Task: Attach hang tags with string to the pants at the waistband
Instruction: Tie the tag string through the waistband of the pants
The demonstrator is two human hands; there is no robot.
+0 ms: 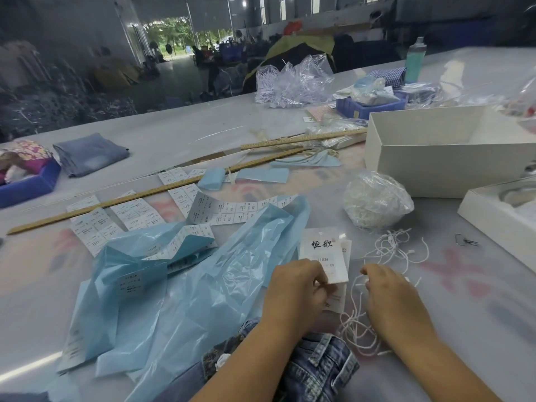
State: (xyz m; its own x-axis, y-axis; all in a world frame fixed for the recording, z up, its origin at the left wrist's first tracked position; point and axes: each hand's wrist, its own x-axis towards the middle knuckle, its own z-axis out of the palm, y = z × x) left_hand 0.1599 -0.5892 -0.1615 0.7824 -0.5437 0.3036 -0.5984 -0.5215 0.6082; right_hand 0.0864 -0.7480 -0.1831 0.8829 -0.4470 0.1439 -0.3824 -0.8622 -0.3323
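Left hand (295,288) fingers pinch 1 of 2 hang tags (324,253); right hand (388,291) fingers curled among strings (391,245).

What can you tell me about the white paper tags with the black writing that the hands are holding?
The hang tags are a small stack of white, card-like rectangles, fanned slightly so lower edges peek out. The top one bears two large black brush characters, with small print reading 1103# and XS below. They lie nearly flat on the table, beside loose white string. The left hand pinches their near edge. Blue plastic sheeting lies to their left.
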